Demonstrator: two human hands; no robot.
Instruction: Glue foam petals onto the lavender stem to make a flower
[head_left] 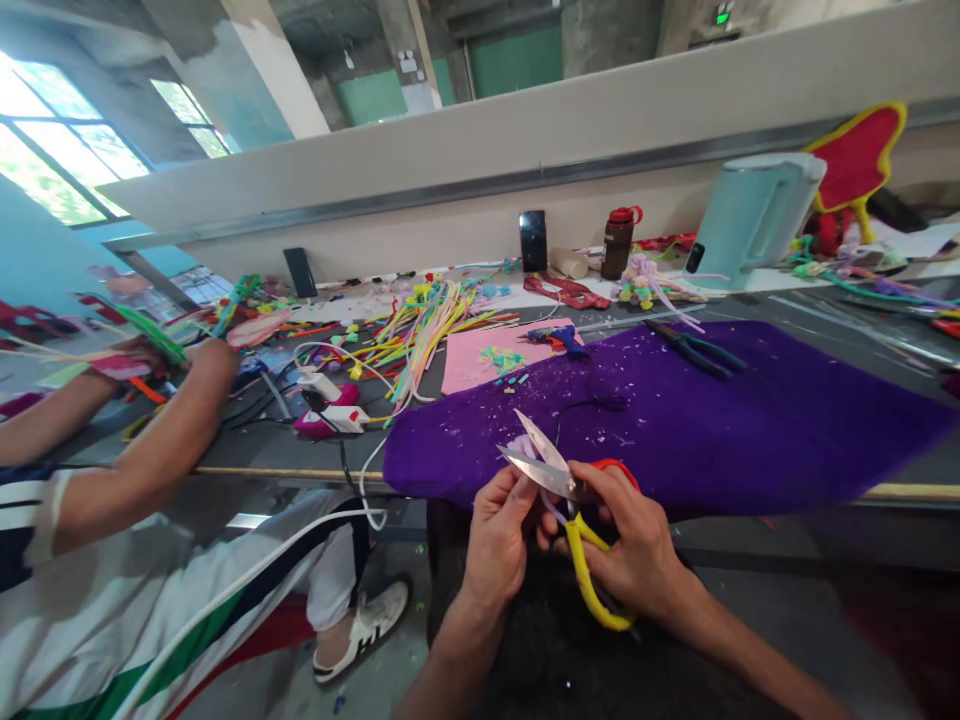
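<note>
Item one: scissors [561, 478] with yellow handles, blades parted, held in our right hand [637, 550], its grip closed around the handles just below the near edge of the surface [825, 312]. Item two: a pale lilac strip [522, 446], pinched in the grip of our left hand [499, 540], lying between the blades. Behind them we list a purple cloth [712, 420] bearing dark pliers [694, 348], and a co-worker's arm [150, 450] at far left.

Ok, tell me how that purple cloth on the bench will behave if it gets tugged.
Probably floppy: the purple cloth sags over the bench edge. Likely to drag rather than slide, since its surface looks fuzzy. A tug would probably carry the pliers and white scraps along.
</note>
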